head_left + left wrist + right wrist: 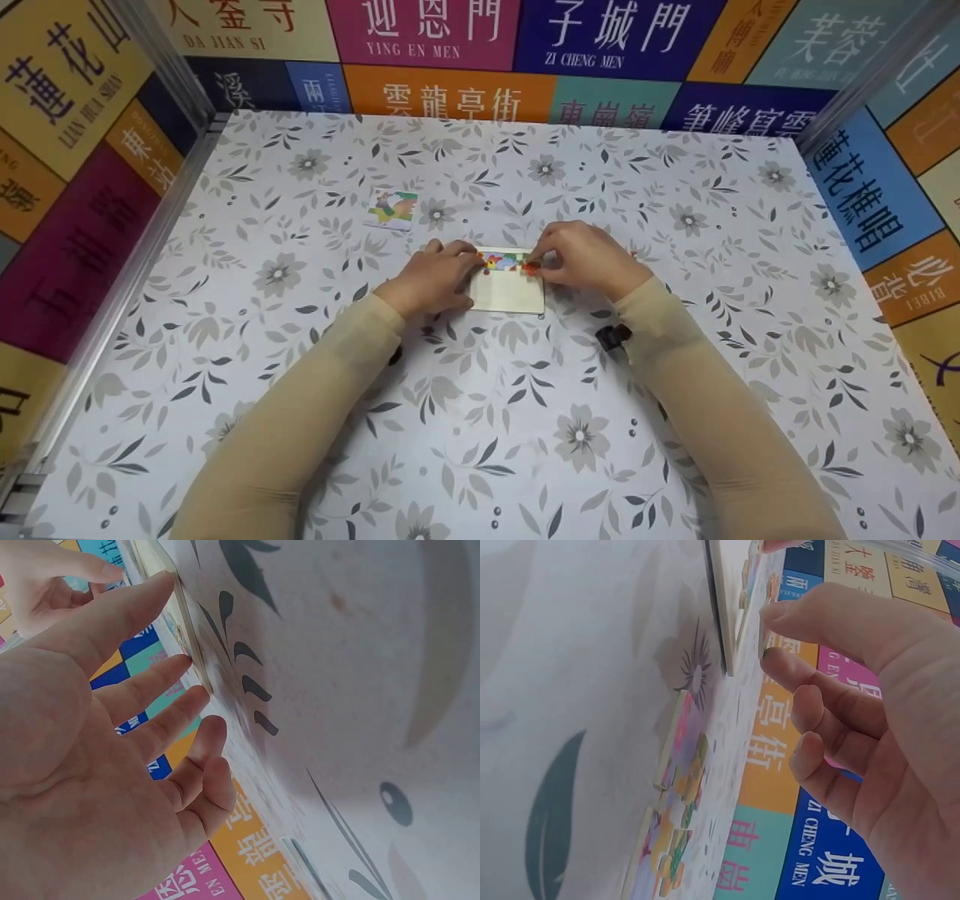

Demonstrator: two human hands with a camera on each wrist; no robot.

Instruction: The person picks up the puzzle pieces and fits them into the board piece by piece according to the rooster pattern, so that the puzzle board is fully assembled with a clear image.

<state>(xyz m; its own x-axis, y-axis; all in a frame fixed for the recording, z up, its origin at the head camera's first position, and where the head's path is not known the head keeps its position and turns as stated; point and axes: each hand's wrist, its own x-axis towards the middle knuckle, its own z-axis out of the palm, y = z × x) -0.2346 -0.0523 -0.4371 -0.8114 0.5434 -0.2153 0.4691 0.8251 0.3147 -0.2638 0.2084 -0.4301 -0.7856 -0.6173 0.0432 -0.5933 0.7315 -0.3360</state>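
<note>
A small pale puzzle board [508,294] lies on the patterned tabletop, with colourful jigsaw pieces [501,262] along its far edge. My left hand [433,277] rests at the board's left side. In the left wrist view its thumb and fingertips [196,696] meet the board's edge, the fingers loosely extended. My right hand [589,259] is over the far right corner, pinching a jigsaw piece [531,268] between thumb and index finger. The right wrist view shows that piece [764,631] edge-on, held above the surface; its picture side is mostly hidden there.
Several loose jigsaw pieces [682,754] lie on the table beside the board, under my right hand. A colourful picture square [391,209] lies farther back on the left. Panels with large printed characters [442,94] stand along the back and both sides of the table.
</note>
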